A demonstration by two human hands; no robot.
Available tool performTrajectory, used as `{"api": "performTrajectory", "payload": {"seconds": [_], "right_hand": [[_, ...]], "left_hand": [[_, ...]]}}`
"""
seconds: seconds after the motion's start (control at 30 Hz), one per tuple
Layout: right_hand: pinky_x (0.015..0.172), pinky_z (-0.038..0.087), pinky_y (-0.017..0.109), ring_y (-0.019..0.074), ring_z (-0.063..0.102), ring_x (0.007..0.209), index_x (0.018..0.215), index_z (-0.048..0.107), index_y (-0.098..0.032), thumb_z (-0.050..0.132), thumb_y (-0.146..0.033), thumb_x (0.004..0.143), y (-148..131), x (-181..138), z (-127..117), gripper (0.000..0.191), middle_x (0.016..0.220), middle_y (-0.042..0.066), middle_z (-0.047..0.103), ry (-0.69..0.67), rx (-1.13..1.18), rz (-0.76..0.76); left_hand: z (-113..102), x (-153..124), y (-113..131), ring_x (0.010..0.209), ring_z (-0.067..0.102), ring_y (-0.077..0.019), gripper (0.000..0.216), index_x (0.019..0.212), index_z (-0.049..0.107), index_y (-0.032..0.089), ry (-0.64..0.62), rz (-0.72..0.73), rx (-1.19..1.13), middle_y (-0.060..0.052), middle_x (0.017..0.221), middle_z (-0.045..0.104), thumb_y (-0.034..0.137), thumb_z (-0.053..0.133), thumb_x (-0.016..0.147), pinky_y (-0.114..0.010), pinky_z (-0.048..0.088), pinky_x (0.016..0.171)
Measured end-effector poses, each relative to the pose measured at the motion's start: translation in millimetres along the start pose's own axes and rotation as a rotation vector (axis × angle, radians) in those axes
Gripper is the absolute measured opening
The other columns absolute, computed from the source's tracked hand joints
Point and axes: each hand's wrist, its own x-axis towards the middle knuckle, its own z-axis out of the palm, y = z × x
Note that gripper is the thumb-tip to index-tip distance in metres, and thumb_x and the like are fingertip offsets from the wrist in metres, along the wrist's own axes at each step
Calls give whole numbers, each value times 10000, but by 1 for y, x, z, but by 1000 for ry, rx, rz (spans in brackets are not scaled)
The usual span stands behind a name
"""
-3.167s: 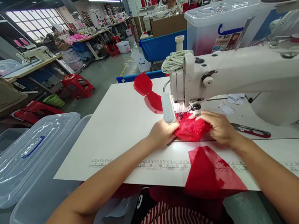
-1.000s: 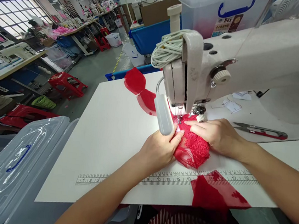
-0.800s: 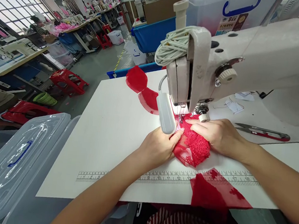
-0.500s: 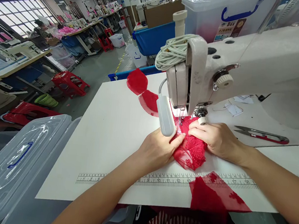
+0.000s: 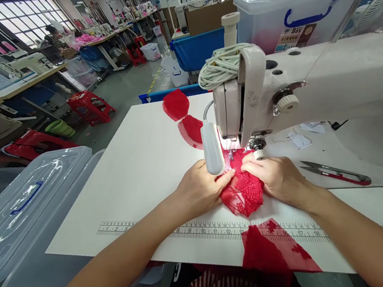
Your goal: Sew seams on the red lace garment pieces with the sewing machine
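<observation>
A piece of red lace fabric [image 5: 248, 193] lies under the presser foot [image 5: 231, 154] of a white sewing machine [image 5: 322, 75]. My left hand [image 5: 203, 183] grips its left edge, thumb on top and the other fingers partly hidden beneath. On the right side, my right hand [image 5: 273, 175] pinches the same fabric close to the needle. A grey-white lamp [image 5: 212, 149] hangs just over my left hand and covers part of the fingers. Nearer to me, another red sheer piece [image 5: 276, 248] drapes over the table's front edge.
Thread snips [image 5: 335, 173] lie right of my right hand. Two red cut pieces, one round [image 5: 175, 105] and one curved [image 5: 192, 131], rest behind the lamp. A printed ruler [image 5: 203, 230] runs along the white table [image 5: 134, 169]. Clear plastic bins [image 5: 27, 208] stand at the left.
The lace fabric has shifted very slightly away from me and to the left, both hands staying on it. The loose pieces and snips look unmoved.
</observation>
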Motion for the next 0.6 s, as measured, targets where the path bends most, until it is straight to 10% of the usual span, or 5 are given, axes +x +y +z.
{"api": "performTrajectory", "payload": {"seconds": [0.27,0.4,0.6], "right_hand": [[485,239,273,113,427,544,750,575,-201,382,-52,796,0,-2,3,248,713,10,616,61,46,-18],[494,239,268,110,401,546,735,564,-201,390,-11,739,2,-4,6,258,685,-5,593,93,35,-16],[481,239,255,116,380,549,730,539,-202,422,-26,718,0,-5,3,211,692,-4,564,79,1,-32]], "left_hand": [[-4,3,-2,839,612,-157,330,1042,613,112,-81,108,-119,-110,1019,644,31,318,919,-245,480,557],[-16,5,-1,747,561,-176,280,1069,579,102,-187,35,-298,-95,875,595,257,371,962,-287,498,566],[-13,5,6,743,574,-212,789,1290,508,75,-206,-58,-275,-131,951,607,683,158,930,-340,507,605]]}}
